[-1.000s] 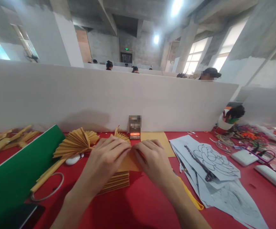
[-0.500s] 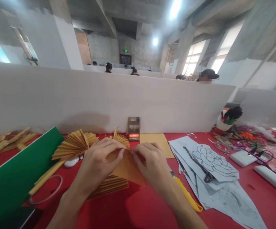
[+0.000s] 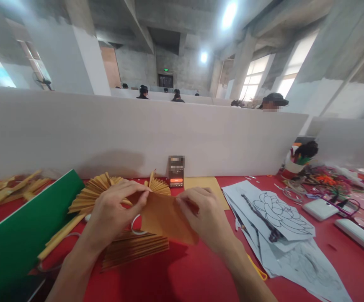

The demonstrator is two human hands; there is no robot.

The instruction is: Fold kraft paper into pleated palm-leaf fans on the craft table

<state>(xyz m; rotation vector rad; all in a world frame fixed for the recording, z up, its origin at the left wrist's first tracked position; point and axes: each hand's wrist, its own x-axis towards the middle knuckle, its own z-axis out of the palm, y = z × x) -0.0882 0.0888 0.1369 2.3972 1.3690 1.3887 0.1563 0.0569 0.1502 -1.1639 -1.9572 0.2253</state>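
Between my hands a sheet of brown paper (image 3: 166, 216) is held up above the red table. My left hand (image 3: 115, 209) pinches its upper left corner between thumb and fingers. On the other side, my right hand (image 3: 202, 209) grips the paper's right edge, and its fingertips are partly hidden. Below the sheet lies a pleated strip of the same brown paper (image 3: 138, 249). Behind my left hand are a pleated paper fan (image 3: 90, 193) and a smaller fan (image 3: 159, 184), both partly covered.
A phone (image 3: 176, 172) leans against the white partition (image 3: 131, 130). To the left stands a green board (image 3: 27, 230); on the right lie drawing sheets (image 3: 276, 214), a white power bank (image 3: 320, 209) and a cup of tools (image 3: 295, 165). A yellow-handled tool (image 3: 257, 268) is mostly behind my right arm.
My left hand has moved left, away from the right hand, so more of the brown sheet shows between them. The pleated strip below is less covered.
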